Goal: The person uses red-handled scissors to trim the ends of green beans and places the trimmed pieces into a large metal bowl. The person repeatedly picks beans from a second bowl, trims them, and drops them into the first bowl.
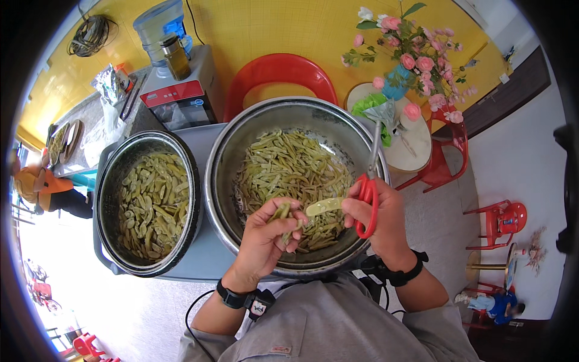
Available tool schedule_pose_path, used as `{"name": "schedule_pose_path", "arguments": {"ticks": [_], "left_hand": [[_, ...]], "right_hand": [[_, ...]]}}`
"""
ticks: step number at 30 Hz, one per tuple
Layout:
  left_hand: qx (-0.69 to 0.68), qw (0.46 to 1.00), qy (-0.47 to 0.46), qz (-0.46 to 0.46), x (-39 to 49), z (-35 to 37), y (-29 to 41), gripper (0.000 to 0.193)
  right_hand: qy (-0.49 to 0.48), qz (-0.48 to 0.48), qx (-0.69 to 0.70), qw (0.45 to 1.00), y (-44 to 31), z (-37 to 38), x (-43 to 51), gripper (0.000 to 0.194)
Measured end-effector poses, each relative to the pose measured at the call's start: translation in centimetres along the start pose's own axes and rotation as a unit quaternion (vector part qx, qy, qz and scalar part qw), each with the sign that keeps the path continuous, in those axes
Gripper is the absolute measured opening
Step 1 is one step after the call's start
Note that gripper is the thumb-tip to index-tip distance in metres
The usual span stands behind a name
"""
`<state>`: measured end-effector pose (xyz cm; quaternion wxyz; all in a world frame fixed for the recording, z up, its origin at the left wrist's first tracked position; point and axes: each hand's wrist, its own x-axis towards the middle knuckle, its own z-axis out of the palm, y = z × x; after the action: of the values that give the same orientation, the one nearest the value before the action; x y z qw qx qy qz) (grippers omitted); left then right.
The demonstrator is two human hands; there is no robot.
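Observation:
Over the near side of a large metal basin (221, 226), my left hand (273, 228) is closed around several small green pods (283, 212). My right hand (380, 212) holds red-handled scissors (368, 199) with the blades pointing away from me, and pinches one flat pale-green pod (323, 207) between thumb and finger. That pod's free end lies close to my left fingertips. Many green pods (289, 158) cover the basin's bottom. To the left, a dark oval pot (193, 181) contains more pods (154, 203), which look wider and paler. Whether the scissor blades are fully closed is hard to tell.
Both vessels stand on a grey table (203, 258). Behind are a red chair (280, 61) and a water dispenser (181, 90). A round side table (407, 154) with a blue flower vase (396, 83) stands at back right. People appear at the far left (43, 183) and lower right (500, 305).

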<state>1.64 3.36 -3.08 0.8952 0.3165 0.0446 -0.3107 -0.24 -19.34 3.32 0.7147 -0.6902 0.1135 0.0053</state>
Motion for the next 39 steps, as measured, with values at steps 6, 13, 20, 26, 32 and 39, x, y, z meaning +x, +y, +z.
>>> {"name": "schedule_pose_path", "arguments": {"ticks": [6, 13, 20, 26, 32, 39], "left_hand": [[-0.047, 0.997, -0.007, 0.061, 0.4, 0.8, -3.2, 0.032], [-0.022, 0.991, 0.083, 0.099, 1.1, 4.3, -5.2, 0.010], [-0.003, 0.974, 0.177, 0.138, 1.9, 7.2, -7.1, 0.004], [0.029, 0.960, 0.203, 0.188, 2.1, 8.4, -7.2, 0.006], [0.026, 0.922, 0.253, 0.291, 0.1, 9.6, -6.1, 0.009], [0.055, 0.920, 0.228, 0.314, -0.1, 10.8, -6.2, 0.009]], "right_hand": [[-0.017, -0.006, 0.015, 1.000, 0.7, -0.3, -0.2, 0.017], [-0.066, -0.012, 0.062, 0.996, 2.1, -0.8, 0.3, 0.018], [-0.158, 0.027, 0.040, 0.986, 3.2, -3.3, 0.2, 0.024], [-0.221, 0.019, 0.045, 0.974, 3.4, -6.3, 0.2, 0.022], [-0.327, -0.119, -0.143, 0.926, 2.5, -9.6, 0.5, 0.029], [-0.316, -0.234, -0.297, 0.870, 0.9, -10.0, -0.5, 0.034]]}}
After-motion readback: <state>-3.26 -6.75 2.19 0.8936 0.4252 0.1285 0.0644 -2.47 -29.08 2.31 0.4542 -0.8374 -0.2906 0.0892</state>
